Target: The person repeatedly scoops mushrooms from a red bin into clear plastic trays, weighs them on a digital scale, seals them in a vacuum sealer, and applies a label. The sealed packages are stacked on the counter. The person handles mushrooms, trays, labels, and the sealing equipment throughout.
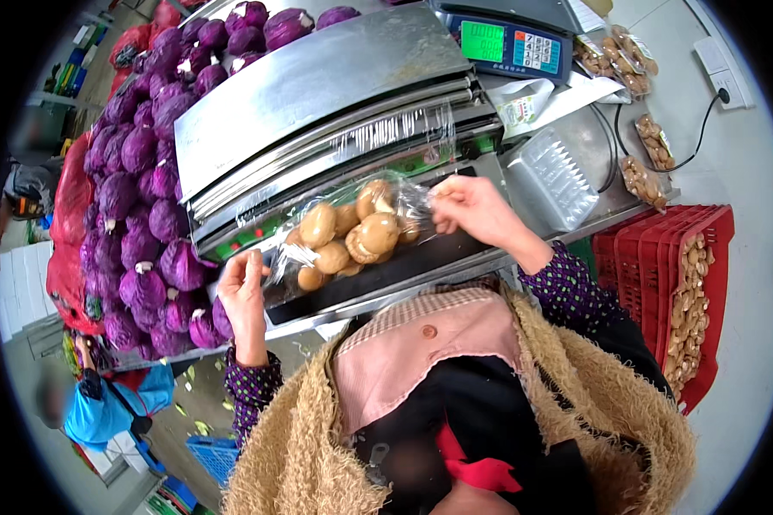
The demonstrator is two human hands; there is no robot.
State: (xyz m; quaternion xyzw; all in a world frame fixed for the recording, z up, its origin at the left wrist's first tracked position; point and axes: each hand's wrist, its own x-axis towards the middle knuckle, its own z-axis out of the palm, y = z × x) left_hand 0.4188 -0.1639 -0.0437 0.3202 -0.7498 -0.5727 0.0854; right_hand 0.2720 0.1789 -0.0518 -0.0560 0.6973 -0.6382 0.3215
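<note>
Brown mushrooms (374, 238) lie under see-through plastic film (299, 255) on the black front plate (421, 266) of a steel wrapping machine (326, 90). Whether a tray sits beneath them is hard to make out. At the pack's left end my left hand (244, 287) pinches the film's edge between thumb and fingers. My right hand (479, 210) grips the gathered film at the other end, fingers closed. More film (395, 133) stretches over the machine's rollers, behind the pack.
Purple cabbages (142, 206) are heaped on the left. Stacked empty plastic trays (554, 180), a digital scale (515, 47) and wrapped mushroom packs (653, 142) are on the right. A red crate (657, 292) holds mushrooms. A person in blue (116, 408) is at lower left.
</note>
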